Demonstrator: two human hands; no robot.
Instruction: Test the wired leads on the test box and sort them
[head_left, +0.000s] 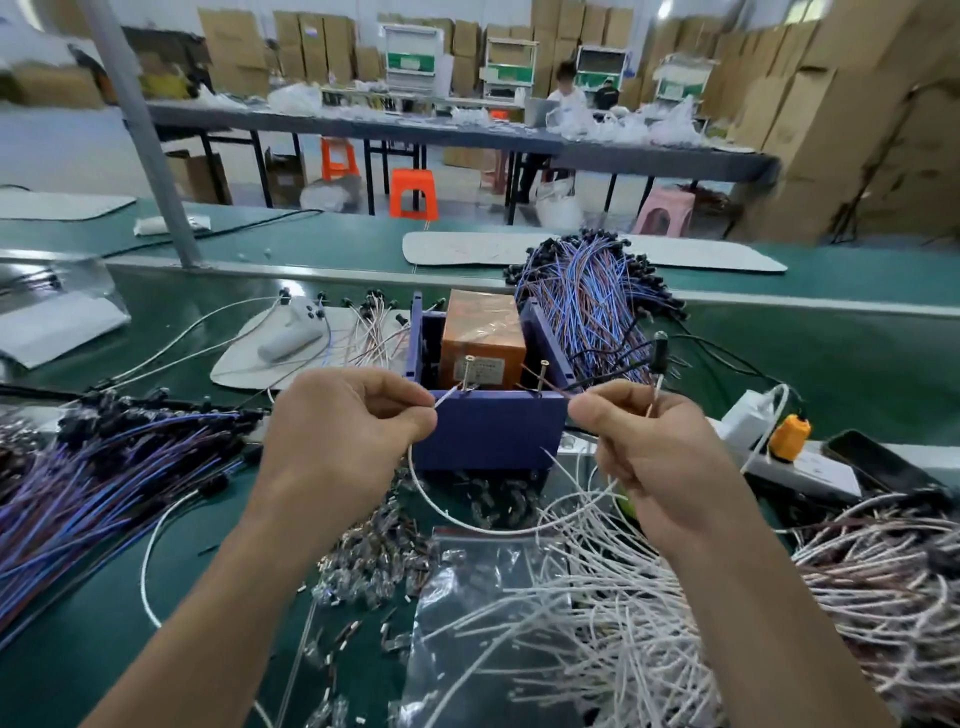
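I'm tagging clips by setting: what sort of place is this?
Probably a factory wire-assembly line: a long green conveyor bench, heaps of wire leads and stacked cartons behind.

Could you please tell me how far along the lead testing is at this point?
Done, it seems: a few pale leads lie fanned on the white pad behind the purple test box. In hand: the left hand and right hand each pinch an end of one white lead near the box's screws. Left: the large heap of white leads at the front.
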